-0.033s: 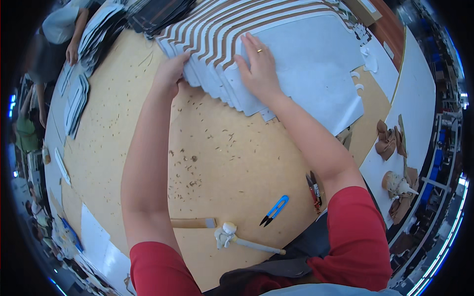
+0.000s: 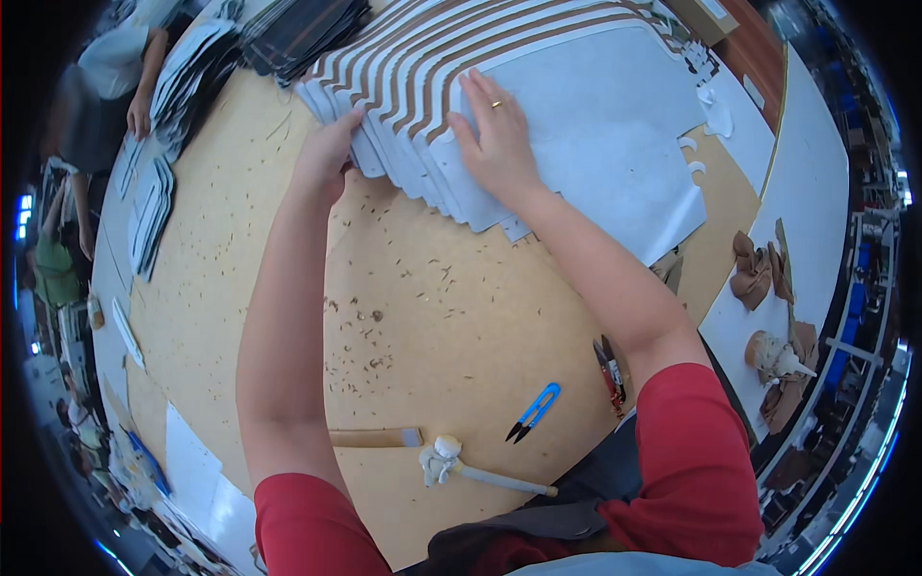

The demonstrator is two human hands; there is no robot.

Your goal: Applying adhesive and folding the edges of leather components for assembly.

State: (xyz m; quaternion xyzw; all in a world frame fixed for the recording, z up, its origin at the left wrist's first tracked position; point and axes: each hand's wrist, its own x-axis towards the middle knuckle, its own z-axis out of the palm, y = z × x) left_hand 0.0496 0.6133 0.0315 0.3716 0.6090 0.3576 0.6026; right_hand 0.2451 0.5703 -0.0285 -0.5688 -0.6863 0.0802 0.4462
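Overlapping pale grey-white sheets (image 2: 595, 115) with curved brown bands lie fanned out in a staggered stack at the top centre of the table. My left hand (image 2: 327, 149) grips the stack's near left edge, thumb on top and the other fingers mostly hidden beneath. My right hand (image 2: 499, 139), with a gold ring, lies on the top sheet beside the banded edges, fingers stretched out and thumb apart.
Dark pieces (image 2: 298, 34) and more piles (image 2: 149, 216) lie left. A co-worker's hand (image 2: 139, 115) is beside them. Near me are blue snips (image 2: 533, 413), dark cutters (image 2: 610, 374), a handled tool (image 2: 499, 480) and a strip (image 2: 375, 437). Brown scraps (image 2: 749, 274) lie right.
My hands and the near edge of the fanned stack sit very slightly further left and lower in the picture. The grip looks the same.
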